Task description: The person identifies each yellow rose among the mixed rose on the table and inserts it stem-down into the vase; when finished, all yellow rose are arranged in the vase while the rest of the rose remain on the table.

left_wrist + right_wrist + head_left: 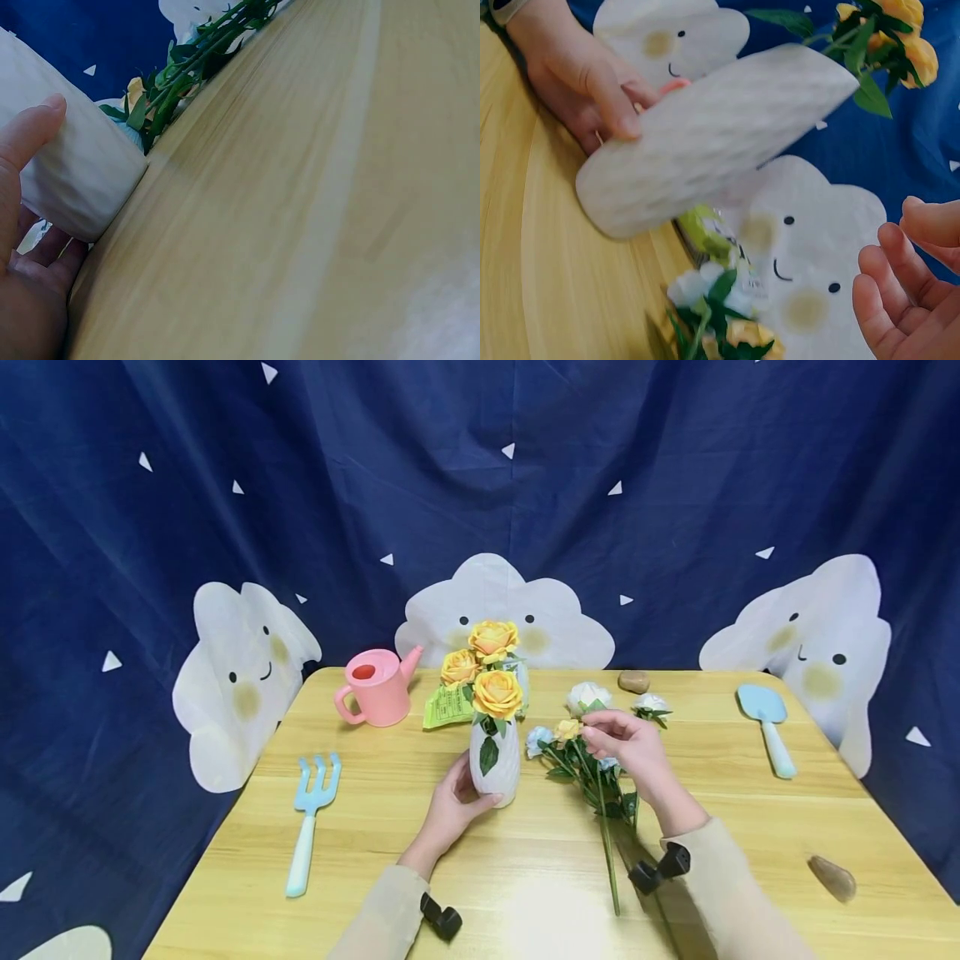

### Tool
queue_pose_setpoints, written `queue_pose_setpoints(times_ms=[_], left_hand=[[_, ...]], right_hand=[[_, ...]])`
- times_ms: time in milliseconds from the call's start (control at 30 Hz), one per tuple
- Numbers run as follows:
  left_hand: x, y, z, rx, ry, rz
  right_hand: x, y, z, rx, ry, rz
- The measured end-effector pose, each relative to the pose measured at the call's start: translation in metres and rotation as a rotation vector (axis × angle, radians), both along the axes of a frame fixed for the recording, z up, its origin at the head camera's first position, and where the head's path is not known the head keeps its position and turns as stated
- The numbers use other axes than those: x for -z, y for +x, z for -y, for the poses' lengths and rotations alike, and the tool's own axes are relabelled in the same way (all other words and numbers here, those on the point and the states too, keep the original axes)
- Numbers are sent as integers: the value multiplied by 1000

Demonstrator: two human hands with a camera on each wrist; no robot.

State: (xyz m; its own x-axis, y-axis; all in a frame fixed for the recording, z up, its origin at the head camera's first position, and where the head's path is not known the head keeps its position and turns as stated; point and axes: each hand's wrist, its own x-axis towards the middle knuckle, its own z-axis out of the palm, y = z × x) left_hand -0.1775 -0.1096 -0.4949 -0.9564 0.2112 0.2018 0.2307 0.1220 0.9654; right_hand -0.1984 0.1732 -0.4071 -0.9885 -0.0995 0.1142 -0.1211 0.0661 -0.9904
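Note:
A white textured vase (pixel 507 772) stands near the middle of the table, with three yellow-orange roses (pixel 497 695) in it. My left hand (pixel 452 810) grips the vase low down, its thumb across the near side, as the left wrist view also shows. My right hand (pixel 626 745) hovers over a bunch of artificial flowers lying to the right of the vase. Its fingers are loosely bent with nothing between them in the right wrist view. The bunch has a light blue flower (pixel 537 741), a yellow flower (pixel 567 729) and long green stems (pixel 607 852).
Behind the bunch lie a white rose (pixel 587 697), a small white flower (pixel 651 702) and a stone (pixel 633 682). A pink watering can (pixel 384 693) and a green packet (pixel 447 707) stand at the back. A hand fork (pixel 306 827), trowel (pixel 767 718) and second stone (pixel 832 877) lie further out.

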Motion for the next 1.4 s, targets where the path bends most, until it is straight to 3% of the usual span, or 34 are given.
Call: queue_pose_setpoints(times_ms=[333,600,933,1167,1400], left_hand=[[1,1,0,2,7,12],[0,2,0,-2,4,-17],[0,1,0,-3,-1,-17],[0,0,-1,12,6,-5],[1,-1,0,-1,6,11]], right_hand=[[27,11,-18,-46,69,181],[43,20,-23,-78,84,227],[37,11,-17,-72,193,191],[34,13,-14,-136,239,277],[38,18,-13,-142,239,303]])
